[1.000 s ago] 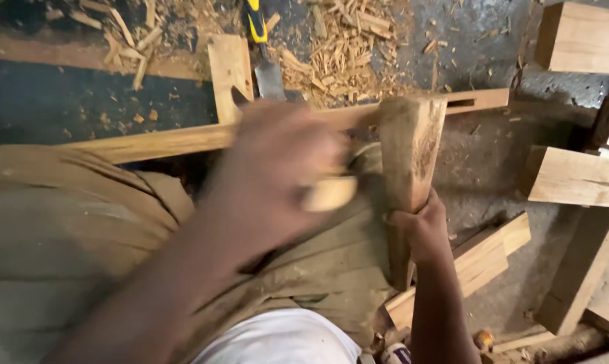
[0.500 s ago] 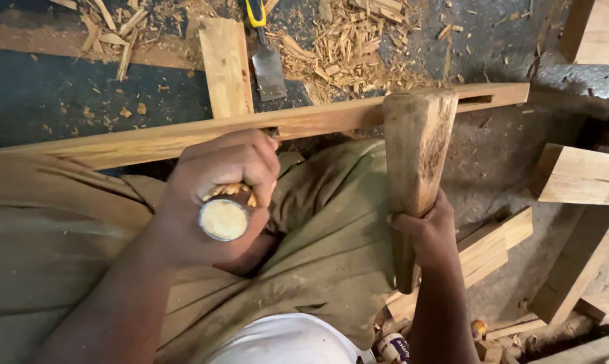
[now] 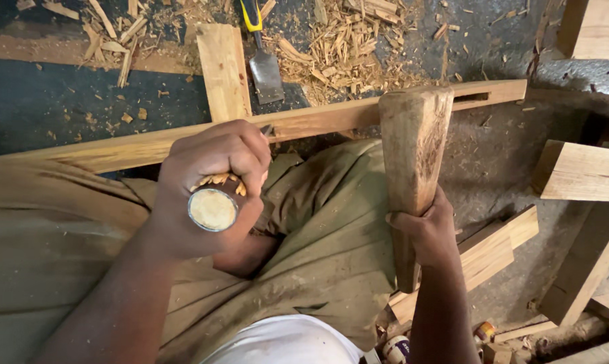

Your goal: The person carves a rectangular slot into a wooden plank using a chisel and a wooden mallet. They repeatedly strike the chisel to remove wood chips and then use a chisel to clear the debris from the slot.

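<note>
**Two hands, one chisel, one mallet**

Both hands work at the long wooden rail (image 3: 318, 121) across the lap. The left hand (image 3: 213, 182) clenches a chisel (image 3: 212, 209) upright, its tip apparently on the rail, though fingers hide it. Right of it, the right hand (image 3: 426, 232) grips the wooden mallet (image 3: 412, 155), raised above the rail. Beyond the rail lie shavings (image 3: 345, 47) and another chisel (image 3: 263, 61).

Long pale wooden rail (image 3: 318, 121) lies beyond both hands; steel-bladed chisel (image 3: 264, 64) and scattered wood shavings (image 3: 345, 47) behind it; stacked timber offcuts (image 3: 574, 175) right of them.
</note>
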